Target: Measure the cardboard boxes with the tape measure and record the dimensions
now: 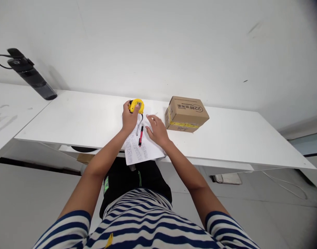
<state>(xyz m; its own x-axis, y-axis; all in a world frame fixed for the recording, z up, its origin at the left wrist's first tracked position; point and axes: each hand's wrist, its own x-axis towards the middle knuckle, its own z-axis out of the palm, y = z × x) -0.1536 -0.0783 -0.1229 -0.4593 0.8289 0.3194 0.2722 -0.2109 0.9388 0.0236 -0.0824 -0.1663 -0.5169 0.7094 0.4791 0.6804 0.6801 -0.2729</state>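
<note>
My left hand [130,117] is closed around a yellow tape measure [139,102], with the thumb lying across its face. A dark wrist strap [141,119] hangs from the tape measure over a written sheet of paper [137,157]. My right hand [157,130] is open just to the right, its fingers apart and nothing in them. Between the hands a red and black pen [141,136] lies on the paper. Right of my right hand stands a closed brown cardboard box [189,112] with yellow tape along its side.
The white table [233,138] runs along a pale wall. A dark water bottle [34,77] with a loop handle stands at its left part, by the wall. The paper overhangs the front edge near my lap. A white cable [285,181] lies on the floor at right.
</note>
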